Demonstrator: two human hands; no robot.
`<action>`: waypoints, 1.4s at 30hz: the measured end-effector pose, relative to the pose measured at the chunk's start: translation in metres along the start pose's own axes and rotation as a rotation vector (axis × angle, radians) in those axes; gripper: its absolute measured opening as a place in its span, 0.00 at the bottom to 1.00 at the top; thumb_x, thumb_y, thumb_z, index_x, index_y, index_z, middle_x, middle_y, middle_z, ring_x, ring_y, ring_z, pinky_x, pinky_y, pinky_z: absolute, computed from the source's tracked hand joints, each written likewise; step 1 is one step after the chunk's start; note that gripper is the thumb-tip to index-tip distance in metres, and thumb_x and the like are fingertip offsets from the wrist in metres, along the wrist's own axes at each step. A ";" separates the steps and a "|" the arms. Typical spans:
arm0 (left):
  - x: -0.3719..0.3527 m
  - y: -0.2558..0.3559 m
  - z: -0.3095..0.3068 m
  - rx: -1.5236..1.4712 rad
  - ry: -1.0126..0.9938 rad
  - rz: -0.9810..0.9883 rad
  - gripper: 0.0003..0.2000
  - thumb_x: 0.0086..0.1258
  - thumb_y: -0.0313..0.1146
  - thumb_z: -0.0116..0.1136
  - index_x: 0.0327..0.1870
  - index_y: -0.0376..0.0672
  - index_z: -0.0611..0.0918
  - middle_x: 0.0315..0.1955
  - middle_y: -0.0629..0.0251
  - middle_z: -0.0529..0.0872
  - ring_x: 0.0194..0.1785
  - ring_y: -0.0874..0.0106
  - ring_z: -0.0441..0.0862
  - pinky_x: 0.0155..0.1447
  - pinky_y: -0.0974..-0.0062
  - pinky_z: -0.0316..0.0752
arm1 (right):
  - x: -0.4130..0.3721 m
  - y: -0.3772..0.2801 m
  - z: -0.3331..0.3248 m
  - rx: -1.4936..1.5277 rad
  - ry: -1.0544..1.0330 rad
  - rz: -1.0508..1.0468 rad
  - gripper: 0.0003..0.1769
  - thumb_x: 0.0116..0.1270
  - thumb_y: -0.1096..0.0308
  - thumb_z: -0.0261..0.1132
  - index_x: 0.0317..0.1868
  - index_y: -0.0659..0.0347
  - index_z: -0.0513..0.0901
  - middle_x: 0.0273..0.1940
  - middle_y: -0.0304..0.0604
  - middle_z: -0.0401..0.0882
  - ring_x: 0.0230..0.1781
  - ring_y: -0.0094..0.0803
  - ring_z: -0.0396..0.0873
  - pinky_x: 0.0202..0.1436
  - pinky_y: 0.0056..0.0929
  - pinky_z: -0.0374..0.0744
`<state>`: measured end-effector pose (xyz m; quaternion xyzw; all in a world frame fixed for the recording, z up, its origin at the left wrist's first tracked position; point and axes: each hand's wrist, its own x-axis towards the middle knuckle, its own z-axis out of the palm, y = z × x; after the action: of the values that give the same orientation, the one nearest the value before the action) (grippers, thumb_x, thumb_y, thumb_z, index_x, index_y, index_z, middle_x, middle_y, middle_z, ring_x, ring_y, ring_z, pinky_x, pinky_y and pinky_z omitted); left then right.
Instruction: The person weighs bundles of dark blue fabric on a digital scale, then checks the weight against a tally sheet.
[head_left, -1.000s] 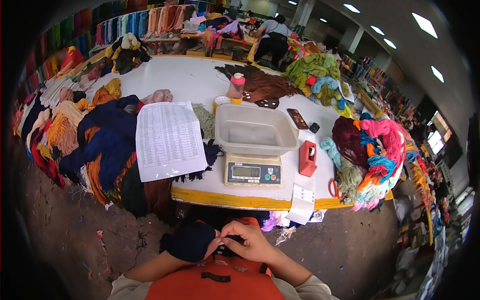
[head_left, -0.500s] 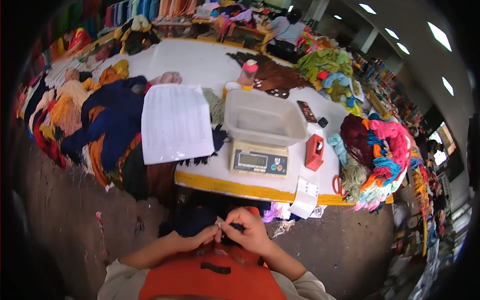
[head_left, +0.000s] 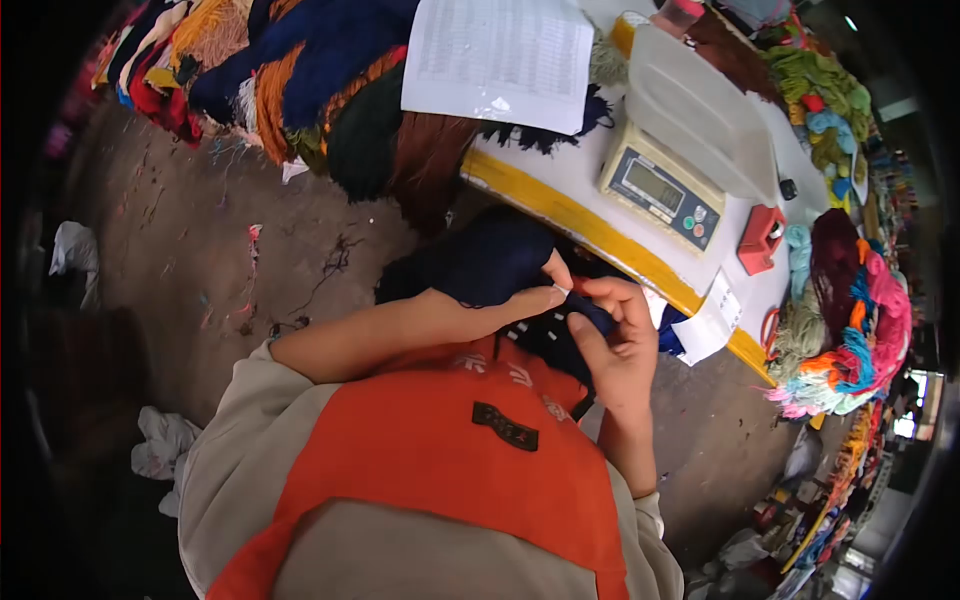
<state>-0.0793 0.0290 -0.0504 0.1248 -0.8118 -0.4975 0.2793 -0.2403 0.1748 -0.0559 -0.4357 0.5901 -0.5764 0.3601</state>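
A dark navy bundle of yarn lies in front of my body, below the table's yellow edge. Over its right side my left hand has its fingers pressed together on a small white piece. My right hand is just to the right, fingers curled and close to the same spot; what is between them is too small to tell. Dark cloth with white marks shows under both hands, against the orange apron.
A scale with a plastic tub, a printed sheet, a red tape dispenser, red scissors and a label strip are on the table. Yarn hangs at the left and right.
The view has tilted down and turned, so the table sits higher and slants. More of the apron shows. My hands stay close together, with more of the navy yarn in view.
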 end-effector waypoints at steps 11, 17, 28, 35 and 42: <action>-0.048 0.008 -0.143 -0.408 -0.182 -0.482 0.21 0.76 0.44 0.56 0.50 0.30 0.85 0.27 0.61 0.87 0.21 0.85 0.75 0.22 0.87 0.60 | -0.050 0.006 -0.140 -0.548 0.089 0.163 0.10 0.60 0.85 0.67 0.41 0.65 0.81 0.31 0.32 0.78 0.33 0.18 0.71 0.39 0.18 0.72; -0.070 0.018 -0.171 -0.325 -0.342 -0.530 0.24 0.77 0.44 0.56 0.54 0.26 0.83 0.26 0.60 0.87 0.19 0.82 0.75 0.22 0.85 0.62 | -0.061 0.023 -0.146 -1.154 0.137 -0.028 0.04 0.67 0.78 0.66 0.42 0.64 0.83 0.28 0.53 0.79 0.26 0.39 0.79 0.33 0.32 0.75; -0.101 0.021 -0.207 -0.353 0.139 -0.370 0.28 0.71 0.46 0.64 0.51 0.21 0.78 0.15 0.72 0.71 0.12 0.85 0.64 0.17 0.85 0.54 | -0.055 0.041 -0.196 0.516 0.886 0.250 0.19 0.78 0.48 0.59 0.39 0.56 0.75 0.19 0.25 0.58 0.20 0.18 0.58 0.29 0.18 0.63; -0.108 0.028 -0.214 -0.221 0.318 -0.520 0.42 0.69 0.49 0.64 0.76 0.30 0.60 0.48 0.47 0.87 0.43 0.70 0.89 0.21 0.90 0.59 | -0.125 0.084 -0.262 0.400 0.993 0.355 0.14 0.76 0.51 0.63 0.40 0.52 0.79 0.21 0.25 0.67 0.22 0.17 0.62 0.28 0.21 0.63; -0.076 0.043 -0.264 -0.476 0.540 0.211 0.39 0.77 0.40 0.56 0.82 0.46 0.47 0.78 0.45 0.56 0.42 0.81 0.73 0.25 0.92 0.64 | -0.089 0.052 -0.169 -1.000 0.292 0.195 0.16 0.56 0.87 0.59 0.44 0.66 0.82 0.39 0.51 0.82 0.44 0.49 0.82 0.53 0.39 0.80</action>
<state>0.1385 -0.1092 0.0546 0.0989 -0.5790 -0.5898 0.5542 -0.3702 0.3178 -0.1013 -0.4126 0.8748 -0.2429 0.0744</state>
